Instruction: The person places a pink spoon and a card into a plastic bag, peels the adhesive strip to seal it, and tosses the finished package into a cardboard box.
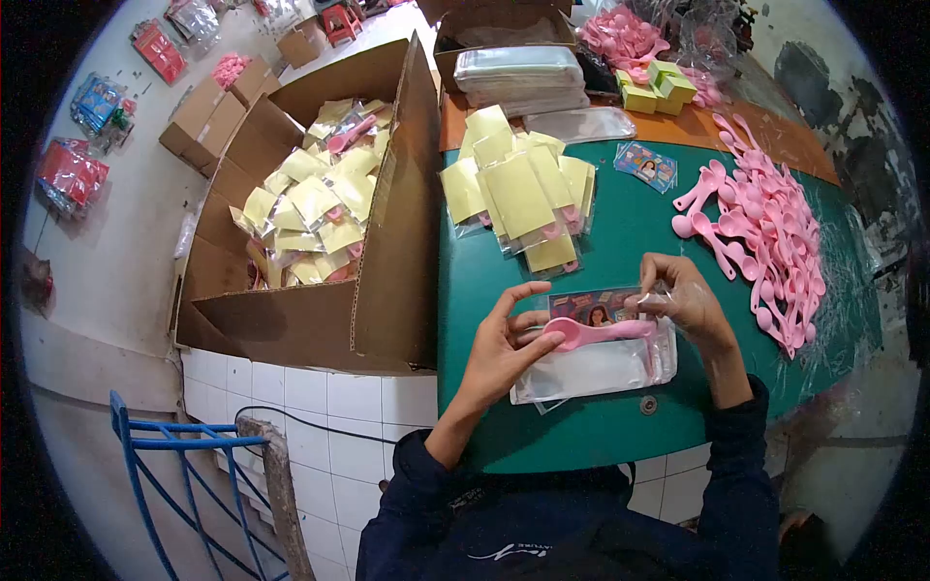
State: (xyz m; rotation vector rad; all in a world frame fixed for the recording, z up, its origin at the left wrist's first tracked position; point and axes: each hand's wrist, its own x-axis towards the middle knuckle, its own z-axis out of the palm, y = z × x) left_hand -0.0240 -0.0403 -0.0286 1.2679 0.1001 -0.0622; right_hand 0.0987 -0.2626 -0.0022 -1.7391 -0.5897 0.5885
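Observation:
My left hand (496, 351) is closed on the bowl end of a pink spoon (608, 332), its thumb over the bowl. Behind the spoon lies a printed card (593, 307), with clear film around it. My right hand (690, 308) pinches the clear plastic bag (665, 298) near the card's right end. Under the spoon, a stack of clear plastic bags (586, 376) rests on the green tabletop (484, 387). The exact fold of the film between my fingers is hard to make out.
A heap of pink spoons (765, 242) covers the right side. Filled packets with yellow backs (523, 194) lie beyond my left hand; more fill the cardboard box (397, 213). Printed cards (646, 167), yellow boxes (659, 89) and bag bundles (518, 73) sit further back.

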